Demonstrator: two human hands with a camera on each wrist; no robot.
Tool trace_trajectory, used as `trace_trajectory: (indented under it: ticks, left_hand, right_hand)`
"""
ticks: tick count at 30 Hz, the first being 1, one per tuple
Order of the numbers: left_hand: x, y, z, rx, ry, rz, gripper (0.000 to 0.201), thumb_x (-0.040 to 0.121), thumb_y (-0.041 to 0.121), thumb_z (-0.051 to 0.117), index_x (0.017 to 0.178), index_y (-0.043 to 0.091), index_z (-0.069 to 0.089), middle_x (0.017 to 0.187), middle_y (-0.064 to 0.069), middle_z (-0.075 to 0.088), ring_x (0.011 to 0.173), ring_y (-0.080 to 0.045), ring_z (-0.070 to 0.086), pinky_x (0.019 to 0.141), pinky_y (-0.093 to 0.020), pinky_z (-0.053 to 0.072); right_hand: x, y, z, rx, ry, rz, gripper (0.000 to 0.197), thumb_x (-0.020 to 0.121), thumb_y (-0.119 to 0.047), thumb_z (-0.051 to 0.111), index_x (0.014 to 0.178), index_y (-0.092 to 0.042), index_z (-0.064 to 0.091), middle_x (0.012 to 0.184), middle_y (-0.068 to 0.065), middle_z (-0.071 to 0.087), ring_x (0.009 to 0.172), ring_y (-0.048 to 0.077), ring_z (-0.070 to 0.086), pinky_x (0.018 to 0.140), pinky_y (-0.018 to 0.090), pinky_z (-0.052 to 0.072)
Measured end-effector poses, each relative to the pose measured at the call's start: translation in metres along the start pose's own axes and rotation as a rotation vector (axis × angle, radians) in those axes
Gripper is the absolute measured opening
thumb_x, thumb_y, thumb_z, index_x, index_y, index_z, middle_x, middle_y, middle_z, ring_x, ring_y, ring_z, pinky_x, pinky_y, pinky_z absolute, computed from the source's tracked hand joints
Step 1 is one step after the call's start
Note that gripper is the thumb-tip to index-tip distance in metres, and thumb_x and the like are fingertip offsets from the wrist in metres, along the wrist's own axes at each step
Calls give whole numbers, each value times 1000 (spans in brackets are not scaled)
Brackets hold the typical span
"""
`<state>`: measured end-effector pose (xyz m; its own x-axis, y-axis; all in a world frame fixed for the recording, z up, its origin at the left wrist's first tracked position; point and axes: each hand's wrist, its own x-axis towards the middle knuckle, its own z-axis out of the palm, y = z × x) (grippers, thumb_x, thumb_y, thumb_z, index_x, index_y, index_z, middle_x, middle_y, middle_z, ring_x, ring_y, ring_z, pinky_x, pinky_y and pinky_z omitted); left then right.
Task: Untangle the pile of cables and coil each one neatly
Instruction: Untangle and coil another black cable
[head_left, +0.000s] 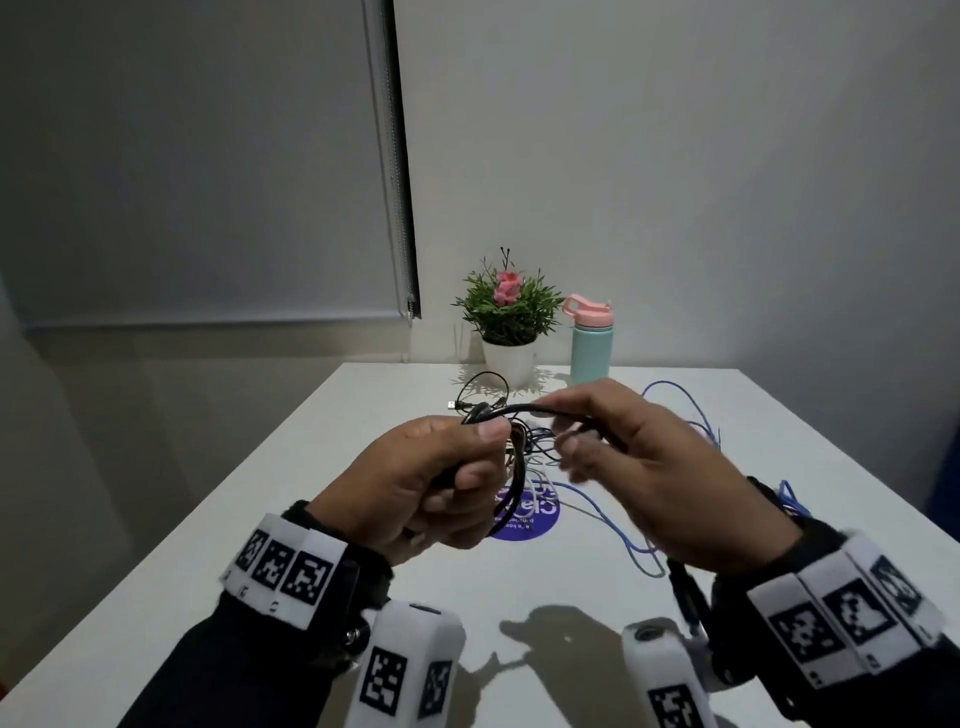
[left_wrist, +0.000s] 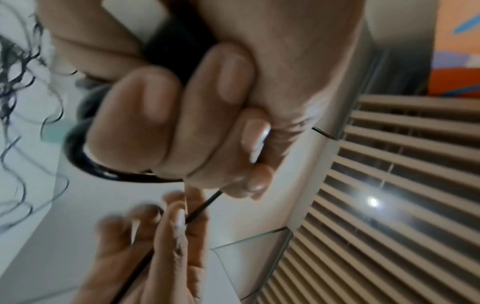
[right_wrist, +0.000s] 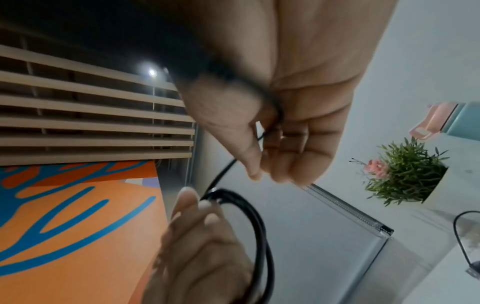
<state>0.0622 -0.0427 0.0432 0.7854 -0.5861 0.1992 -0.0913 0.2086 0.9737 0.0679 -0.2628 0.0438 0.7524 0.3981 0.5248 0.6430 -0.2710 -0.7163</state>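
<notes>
Nearest, above the white table, the left hand is fisted round a partly wound coil of black cable — thumb pressed on top, fingers curled under, the loops hanging from the fist over the purple round sticker. Just right of that coil, the right hand pinches the same cable's free run between thumb and fingertips, the strand stretched taut between the two hands. Beyond the coil, on the table, lies the remaining tangle of thin black and white cables, a USB plug sticking out on its left. A blue cable sprawls to the right of the coil and loops back under the right hand. Farthest behind the coil, by the wall, stand a potted plant with pink flowers and, just right of it, a mint bottle with a pink lid.
</notes>
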Motion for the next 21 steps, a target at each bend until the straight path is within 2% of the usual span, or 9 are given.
trace_trajectory:
  ticks: [2, 4, 6, 8, 11, 13, 15, 18, 21]
  left_hand:
    - [1, -4, 2, -114, -59, 6, 47, 89, 44, 66, 56, 20, 44, 40, 10, 31, 31, -2, 23, 42, -19, 25]
    - [3, -8, 3, -191, -131, 2, 51, 89, 55, 64, 56, 21, 46, 39, 12, 35, 29, 0, 28, 42, -19, 30]
    - [6, -10, 4, -234, -133, -24, 55, 86, 64, 62, 56, 20, 49, 38, 12, 37, 28, 0, 30, 41, -17, 33]
    - [13, -12, 6, -232, 5, -48, 58, 82, 68, 62, 58, 17, 53, 39, 8, 33, 27, -2, 29, 38, -16, 34]
    - [24, -19, 10, -190, 292, -2, 49, 83, 58, 65, 67, 13, 61, 47, 4, 33, 33, -6, 31, 41, -21, 37]
    - [29, -24, 12, -137, 374, 56, 41, 89, 49, 61, 74, 11, 62, 53, 3, 37, 38, -7, 30, 44, -22, 38]
    - [31, -25, 12, -76, 441, 75, 39, 96, 46, 55, 78, 11, 59, 54, 4, 36, 40, -6, 26, 44, -21, 32]
    - [30, -23, 5, -97, 551, 65, 37, 102, 40, 51, 77, 12, 52, 54, 5, 31, 39, -5, 21, 42, -20, 20]
    - [27, -21, -3, -126, 577, 42, 36, 102, 38, 52, 76, 14, 50, 53, 6, 33, 38, -4, 21, 40, -19, 16]
  right_hand:
    - [-2, -2, 9, 13, -96, -59, 40, 97, -14, 59, 135, -24, 54, 124, -9, 59, 116, 9, 60, 99, 29, 48]
    - [-3, -5, 18, 178, -190, -30, 50, 94, -23, 61, 142, -22, 47, 132, -3, 60, 126, 15, 56, 105, 36, 46]
    - [-2, -4, 21, 174, -152, -24, 44, 94, -28, 61, 136, -21, 52, 123, 1, 67, 119, 20, 61, 101, 45, 48]
    - [0, -1, 20, 39, -30, -45, 25, 98, -28, 58, 121, -20, 62, 108, -1, 71, 105, 19, 65, 94, 48, 49]
    - [1, 8, 24, -123, 126, -44, 13, 99, -31, 54, 104, -23, 63, 88, -8, 68, 75, 7, 60, 72, 35, 48]
    - [2, 12, 30, -147, 193, -34, 11, 99, -29, 54, 102, -24, 63, 86, -9, 68, 65, 5, 57, 64, 26, 43]
    - [3, 16, 30, -127, 202, 10, 8, 97, -28, 58, 101, -24, 64, 81, -14, 68, 56, 4, 56, 56, 24, 45]
    - [4, 21, 14, -43, -25, 188, 11, 97, -28, 60, 90, -20, 60, 64, -14, 62, 47, 10, 56, 44, 25, 45]
    - [-2, 24, -4, -35, -332, 284, 25, 98, -38, 56, 84, -18, 60, 73, -1, 67, 54, 14, 57, 50, 30, 44]
